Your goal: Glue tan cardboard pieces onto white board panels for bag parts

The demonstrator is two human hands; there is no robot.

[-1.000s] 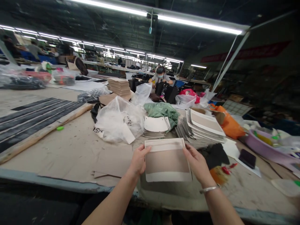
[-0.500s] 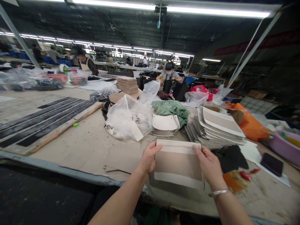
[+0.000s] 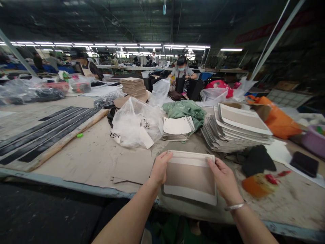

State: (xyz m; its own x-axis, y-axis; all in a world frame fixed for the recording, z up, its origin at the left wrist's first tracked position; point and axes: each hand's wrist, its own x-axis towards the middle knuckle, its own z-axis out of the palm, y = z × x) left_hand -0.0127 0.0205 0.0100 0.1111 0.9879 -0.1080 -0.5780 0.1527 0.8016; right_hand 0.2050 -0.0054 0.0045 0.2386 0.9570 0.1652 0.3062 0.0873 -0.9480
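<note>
A beige rectangular panel [image 3: 189, 174] with pale bands along its top and bottom is held over the table's front edge. My left hand [image 3: 161, 167] grips its upper left corner, thumb on the face and fingers behind. At the upper right corner, my right hand [image 3: 223, 174] pinches it the same way; a silver bangle circles that wrist. Beyond it lie a small stack of white curved pieces [image 3: 177, 126] and, to the right, a tall stack of similar beige panels [image 3: 243, 118]. How many layers are in my hands I cannot tell.
A clear plastic bag [image 3: 132, 123] and a green bag [image 3: 184, 112] lie mid-table. Black strips on a board [image 3: 50, 132] are at left. An orange bottle with a red cap [image 3: 259, 185], a black phone-like object [image 3: 304, 164] and an orange bag [image 3: 279, 118] are at right. Co-workers [image 3: 181, 69] sit beyond.
The view has tilted down slightly and shifted. Both hands still hold the panel by its upper corners, and it sits a little further left in view, tilted slightly more.
</note>
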